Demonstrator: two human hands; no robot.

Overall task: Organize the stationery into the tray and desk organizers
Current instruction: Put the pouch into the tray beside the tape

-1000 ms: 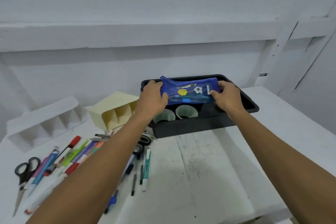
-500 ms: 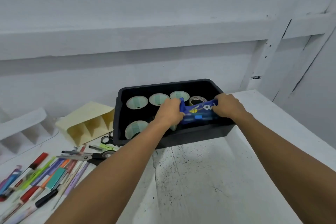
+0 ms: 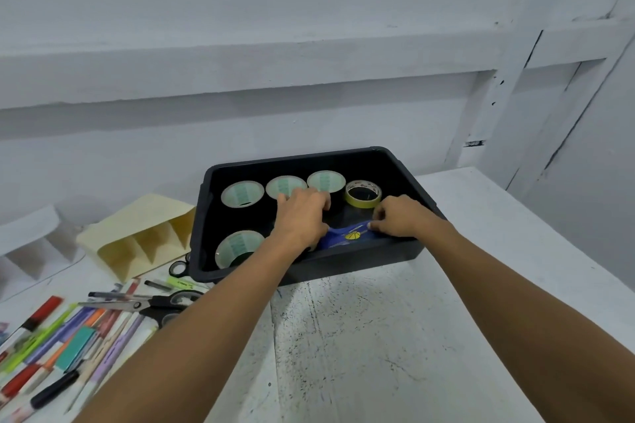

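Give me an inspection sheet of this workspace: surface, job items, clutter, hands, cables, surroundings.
Surface: white table, speckled with dark marks.
Job's things: black tray holds five tape rolls in view and a blue pouch along its near wall; cream organizer lies on its side left of the tray, white organizer further left.
Clutter: pens and markers and scissors loose on the table's left side.
Hands: left hand covers the pouch's left end, grip hidden; right hand pinches its right end.
Cables: nothing seen.
Surroundings: white wall with a ledge behind the table.
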